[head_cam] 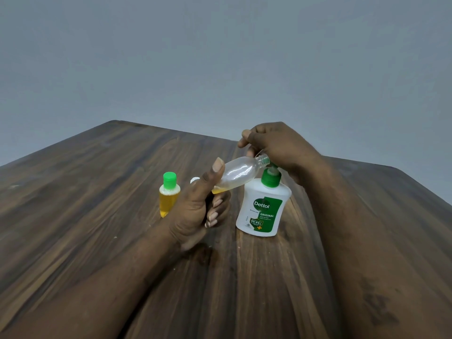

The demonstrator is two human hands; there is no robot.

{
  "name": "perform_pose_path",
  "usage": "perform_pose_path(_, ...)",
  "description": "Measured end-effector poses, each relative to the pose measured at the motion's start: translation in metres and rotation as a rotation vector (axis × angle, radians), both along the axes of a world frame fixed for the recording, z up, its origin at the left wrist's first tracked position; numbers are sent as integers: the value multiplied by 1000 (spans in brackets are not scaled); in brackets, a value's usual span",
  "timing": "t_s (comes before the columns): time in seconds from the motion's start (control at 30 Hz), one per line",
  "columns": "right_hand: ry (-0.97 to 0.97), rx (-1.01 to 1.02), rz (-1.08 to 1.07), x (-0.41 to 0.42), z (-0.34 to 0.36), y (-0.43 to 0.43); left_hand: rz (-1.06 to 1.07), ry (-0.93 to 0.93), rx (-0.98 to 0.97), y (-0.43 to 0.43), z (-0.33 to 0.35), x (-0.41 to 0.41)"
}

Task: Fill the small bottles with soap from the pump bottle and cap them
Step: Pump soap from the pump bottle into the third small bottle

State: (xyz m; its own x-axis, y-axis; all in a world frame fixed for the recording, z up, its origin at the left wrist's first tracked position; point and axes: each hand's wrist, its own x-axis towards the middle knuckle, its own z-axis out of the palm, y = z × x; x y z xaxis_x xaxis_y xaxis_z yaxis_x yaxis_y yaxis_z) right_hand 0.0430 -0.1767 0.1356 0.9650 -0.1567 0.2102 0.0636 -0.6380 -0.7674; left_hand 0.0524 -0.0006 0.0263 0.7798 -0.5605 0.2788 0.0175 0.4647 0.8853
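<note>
L hand (pixel 195 211) grips btl (pixel 241 172) (R hand (pixel 276 145) on pump (pixel 269 179)).

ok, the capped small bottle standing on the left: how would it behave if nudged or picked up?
The capped small bottle looks tall and narrow, so a high side push would probably tip it. Its round body would likely roll once down. It looks nearly full of yellow soap, so probably heavy for its size.

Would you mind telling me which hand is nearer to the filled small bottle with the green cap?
Left. The left hand is just beside the capped bottle, holding the clear bottle; the right hand is farther off, atop the pump bottle.
</note>
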Motion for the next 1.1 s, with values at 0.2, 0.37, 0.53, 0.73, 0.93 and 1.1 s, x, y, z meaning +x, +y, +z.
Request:
perform_pose_path(0.2, 151, 91, 0, 0, -9, 1, 9, 20, 21, 1, -3, 2)
perform_pose_path(0.37, 162, 154, 0, 1, -10, 0, 26, 26, 32, 0, -3, 0)
perform_pose_path(0.53, 15, 38, 3, -2, 1, -1, 36, 51, 30, -1, 1, -1)
perform_pose_path(0.73, 168, 141, -2, -1, -9, 1, 22, 60, 11, 0, -6, 2)
perform_pose_path(0.93, 121, 70, -20, -1, -4, -2, 19, 54, 22, -1, -6, 3)
perform_pose_path(1.1, 29, -25, -13, -2, 2, 0, 3, 65, 9, -2, -8, 5)
